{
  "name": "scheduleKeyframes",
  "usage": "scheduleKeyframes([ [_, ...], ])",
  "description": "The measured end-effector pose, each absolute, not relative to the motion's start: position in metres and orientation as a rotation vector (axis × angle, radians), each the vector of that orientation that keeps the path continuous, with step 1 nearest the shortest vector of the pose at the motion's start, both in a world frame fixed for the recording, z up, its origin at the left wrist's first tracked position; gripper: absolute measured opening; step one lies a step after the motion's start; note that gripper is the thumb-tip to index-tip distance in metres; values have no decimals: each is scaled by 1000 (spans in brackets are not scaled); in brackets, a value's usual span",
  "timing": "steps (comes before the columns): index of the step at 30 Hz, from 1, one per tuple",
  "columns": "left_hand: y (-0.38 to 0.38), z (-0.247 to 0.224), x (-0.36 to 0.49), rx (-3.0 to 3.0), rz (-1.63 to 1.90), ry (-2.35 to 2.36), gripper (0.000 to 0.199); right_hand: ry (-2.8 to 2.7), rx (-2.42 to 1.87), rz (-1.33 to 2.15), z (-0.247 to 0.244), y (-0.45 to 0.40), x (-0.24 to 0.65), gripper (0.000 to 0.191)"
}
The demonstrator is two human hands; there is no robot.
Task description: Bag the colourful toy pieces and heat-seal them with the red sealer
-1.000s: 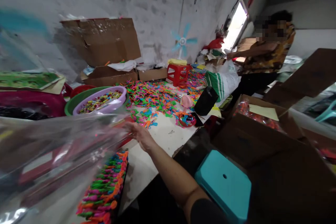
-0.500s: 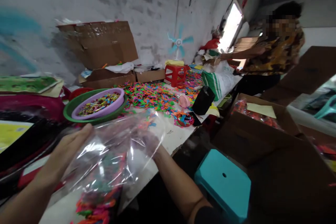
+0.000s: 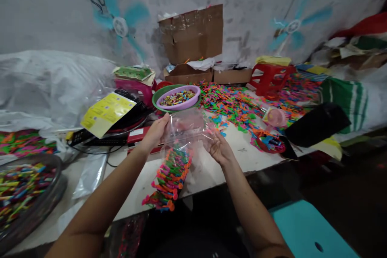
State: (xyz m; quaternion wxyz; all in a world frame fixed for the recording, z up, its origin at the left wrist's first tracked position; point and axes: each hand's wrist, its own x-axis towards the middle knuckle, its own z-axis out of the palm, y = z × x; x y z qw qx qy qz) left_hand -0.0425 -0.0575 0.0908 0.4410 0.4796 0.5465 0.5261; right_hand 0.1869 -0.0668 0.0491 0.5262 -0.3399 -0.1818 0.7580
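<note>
My left hand (image 3: 156,132) pinches the left side of a clear plastic bag (image 3: 188,125). At the bag's right side, the fingers of my right hand (image 3: 220,148) are closed on the plastic. Below the bag a long bundle of small plastic pieces (image 3: 171,179), in pink, green, orange and blue, lies at the table's near edge. The bag overlaps the bundle's far end; I cannot tell whether that end is inside it. Just beyond my hands, a lilac basin (image 3: 196,93) full of small multicoloured pieces sits in a green basin (image 3: 155,98).
Loose colourful pieces (image 3: 229,102) cover the table's back. A red stool (image 3: 266,80) stands among them, near a black object (image 3: 317,125). At left are a yellow sheet (image 3: 107,113) and a dark tub (image 3: 56,173). A turquoise stool (image 3: 311,229) is lower right. Two fans (image 3: 120,27) stand by the wall.
My view has swung left, and the co-worker and open cartons at right have gone out of sight. The bag is now stretched between my hands, farther from the bundle's near end.
</note>
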Motion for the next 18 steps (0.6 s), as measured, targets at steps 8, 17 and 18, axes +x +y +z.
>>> scheduleKeyframes([
  [8,-59,99,-41,1124,1425,1262,42,-432,-817,1438,54,-50,206,11],
  [17,-52,107,-16,1256,1467,1187,41,-401,-1019,1776,17,-73,204,30],
  [18,-54,111,-14,1256,1462,1176,41,-406,-1029,1828,16,-70,203,31],
])
